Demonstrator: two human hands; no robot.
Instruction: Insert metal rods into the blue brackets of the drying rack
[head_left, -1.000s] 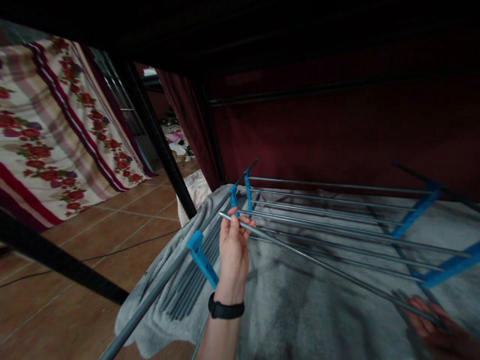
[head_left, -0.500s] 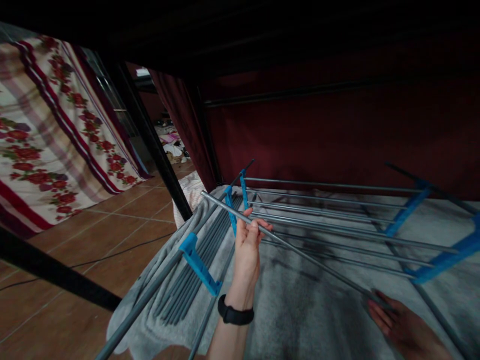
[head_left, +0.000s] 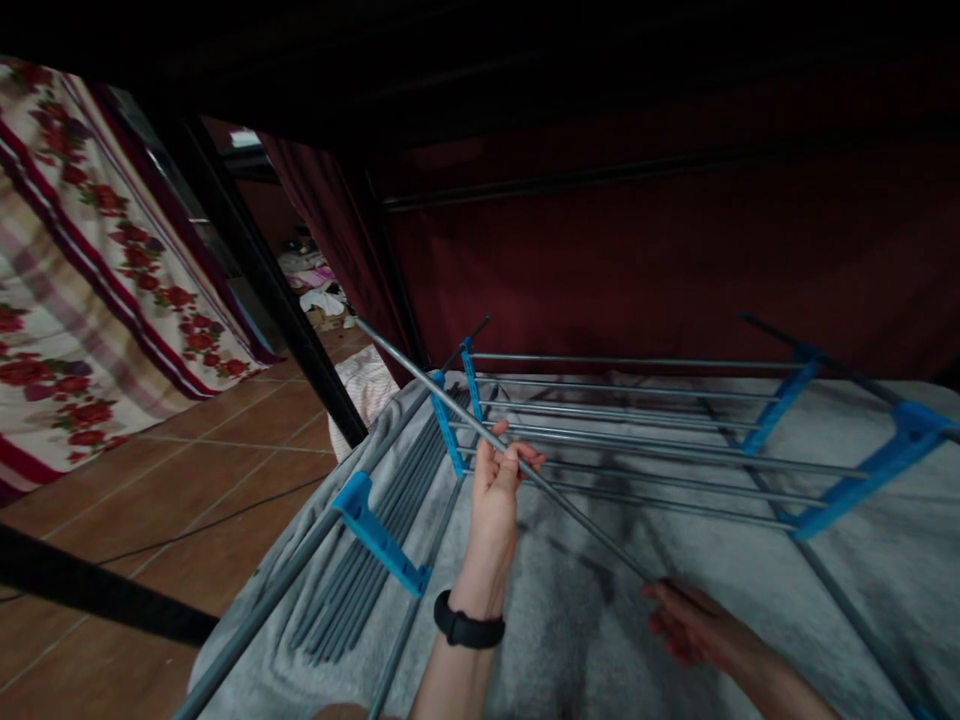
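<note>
A thin grey metal rod slants across the middle, its far end raised at the upper left. My left hand, with a black wristband, pinches it between thumb and fingers. At the rod's lower right end, my right hand closes its fingers around the tip. Just beyond my hands stands a partly built rack of grey rods held in blue plastic brackets. Closer to me on the left, another blue bracket is fitted on a thicker grey pole.
Several loose grey rods lie bundled on the grey blanket. Black bed posts and a dark frame overhead surround the space. A maroon curtain hangs behind. Tiled floor and a floral cloth are at left.
The rod has tilted steeper, its far end rising up and left. My right hand has moved left toward my left hand, still at the rod's near end. The view has shifted slightly right.
</note>
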